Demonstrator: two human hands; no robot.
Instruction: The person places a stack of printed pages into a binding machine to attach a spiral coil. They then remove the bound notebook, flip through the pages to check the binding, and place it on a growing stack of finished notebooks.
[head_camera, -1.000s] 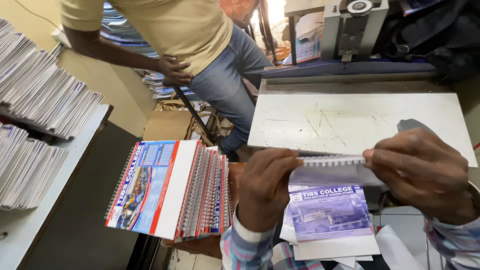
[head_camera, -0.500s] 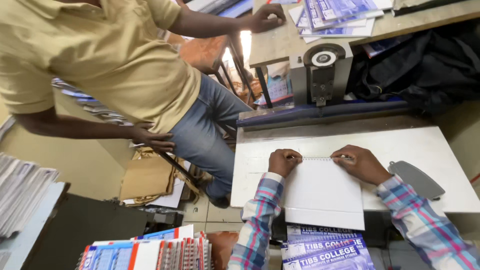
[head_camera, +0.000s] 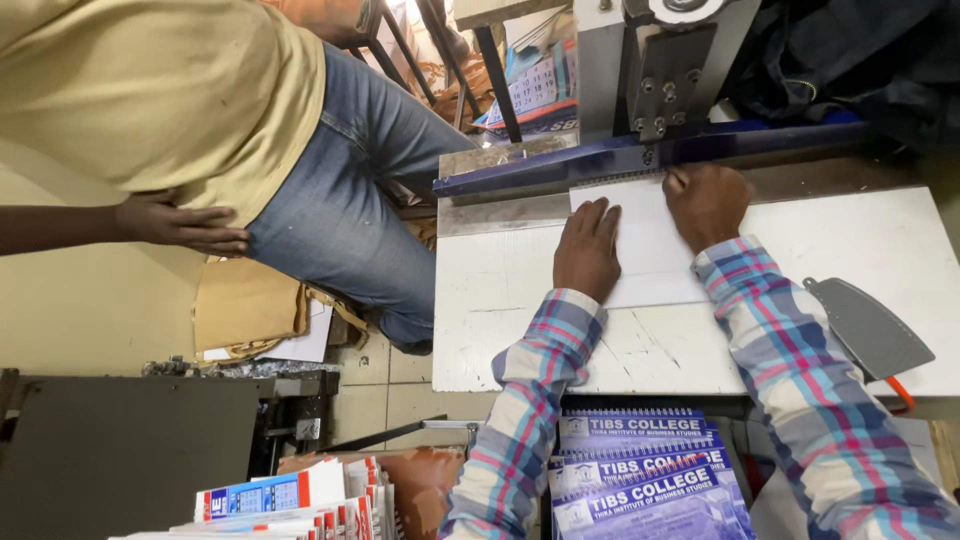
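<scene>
Left hand (head_camera: 588, 250) flat on the white sheets (head_camera: 645, 250), fingers spread and pointing away, palm down, not gripping, just pressing. Right hand (head_camera: 708, 203) just beside it on the same sheets, fingers curled down at the far edge, pinning that edge right up against the blue bar (head_camera: 640, 155) of the machine (head_camera: 660, 70). Can't tell if anything's pinched between thumb and finger there, looks more like a press than a grip. Sheets lying under both hands on the white tabletop (head_camera: 500, 310), far edge tucked at the bar, near edge ending about level with the wrists. Plaid sleeves on both arms.

Off to the right of the right hand, well apart: a grey flat paddle thing (head_camera: 865, 325) with an orange bit at its near end, resting on the tabletop. Below the wrists, nearer than the tabletop edge: a stack of blue spiral-bound booklets (head_camera: 640, 470). Down left of the left hand, well apart: another pile of booklets (head_camera: 290, 500) with red and white edges.

Left of the left hand, past the tabletop: another person in a tan shirt (head_camera: 150, 90) and jeans, their hand (head_camera: 175, 222) resting on the hip.
</scene>
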